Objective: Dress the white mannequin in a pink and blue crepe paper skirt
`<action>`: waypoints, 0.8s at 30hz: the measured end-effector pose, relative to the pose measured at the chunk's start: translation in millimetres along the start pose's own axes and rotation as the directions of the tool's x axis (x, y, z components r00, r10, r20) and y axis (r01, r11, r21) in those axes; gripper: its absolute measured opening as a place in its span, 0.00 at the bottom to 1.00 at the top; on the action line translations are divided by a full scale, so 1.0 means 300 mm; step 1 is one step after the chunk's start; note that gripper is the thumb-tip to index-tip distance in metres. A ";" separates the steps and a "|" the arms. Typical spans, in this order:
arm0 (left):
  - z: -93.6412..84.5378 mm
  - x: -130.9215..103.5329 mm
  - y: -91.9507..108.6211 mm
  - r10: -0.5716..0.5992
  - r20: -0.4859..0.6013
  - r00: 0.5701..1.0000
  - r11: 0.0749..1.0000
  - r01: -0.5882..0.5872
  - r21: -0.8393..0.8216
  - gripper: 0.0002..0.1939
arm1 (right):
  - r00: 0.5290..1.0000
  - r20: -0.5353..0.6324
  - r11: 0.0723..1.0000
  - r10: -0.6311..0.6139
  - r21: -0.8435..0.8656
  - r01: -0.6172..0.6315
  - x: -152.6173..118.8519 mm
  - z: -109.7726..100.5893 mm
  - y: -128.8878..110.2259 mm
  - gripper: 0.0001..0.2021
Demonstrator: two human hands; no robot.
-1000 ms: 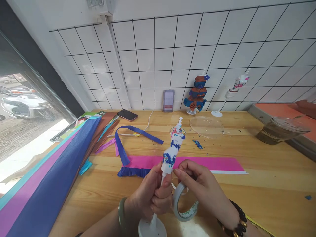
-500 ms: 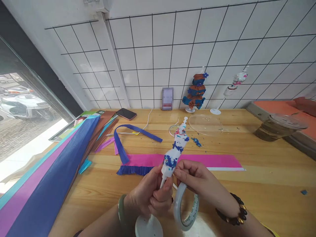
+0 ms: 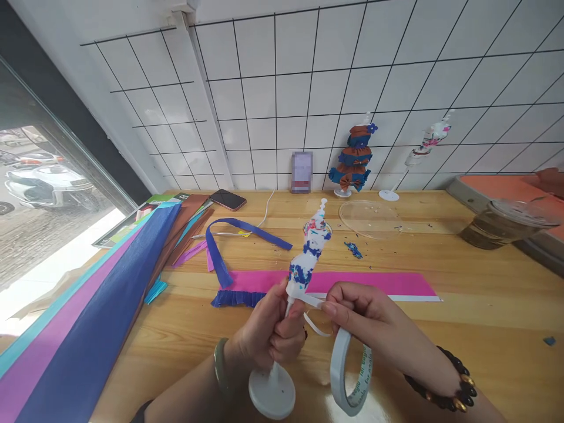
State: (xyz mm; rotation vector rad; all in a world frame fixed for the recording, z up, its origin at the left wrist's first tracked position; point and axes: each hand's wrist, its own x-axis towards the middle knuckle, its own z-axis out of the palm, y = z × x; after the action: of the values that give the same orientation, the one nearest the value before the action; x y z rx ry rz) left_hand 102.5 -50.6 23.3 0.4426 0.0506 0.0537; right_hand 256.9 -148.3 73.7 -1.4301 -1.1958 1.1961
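My left hand is wrapped around the thin stem of a white tiered spire stand, held tilted to the right. Blue, red and teal paper scraps stick to its tiers, and its round white base hangs below the hand. From the lowest tier a white tape strip runs to my right hand, which pinches it between thumb and fingers. Below those fingers hangs a roll of tape with green print inside its core. A narrow white loop dangles between the hands.
Pink paper and a gathered blue strip lie behind my hands. Long coloured paper sheets fill the left. Farther back are a phone, a brown-and-blue ruffled stand, a clear disc and a drink cup.
My right hand has moved right with the tape roll, drawing a strip out from the spire's lowest tier. The spire in my left hand has shifted slightly left.
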 end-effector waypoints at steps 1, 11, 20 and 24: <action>0.002 -0.002 -0.002 -0.014 0.022 1.000 1.000 0.015 -0.017 0.23 | 1.000 0.003 1.000 0.001 0.016 -0.001 0.003 0.003 0.006 0.18; 0.009 -0.015 -0.012 -0.145 0.073 0.987 0.983 0.152 -0.105 0.22 | 0.999 -0.027 0.999 -0.017 0.039 0.018 0.032 0.022 0.039 0.17; 0.014 -0.013 -0.010 -0.180 0.240 0.954 0.973 0.208 -0.098 0.24 | 1.000 -0.027 0.987 0.005 0.160 -0.001 0.059 0.024 0.080 0.17; 0.019 -0.022 -0.015 -0.221 0.238 0.946 0.969 0.240 -0.058 0.26 | 0.999 0.017 0.973 -0.035 0.231 0.030 0.060 0.022 0.093 0.14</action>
State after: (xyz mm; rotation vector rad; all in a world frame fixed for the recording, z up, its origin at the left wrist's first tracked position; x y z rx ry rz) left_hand 96.5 -57.5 26.6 0.3515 -0.1284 -0.2261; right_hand 255.0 -133.9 43.2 -1.2230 -1.0525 1.2846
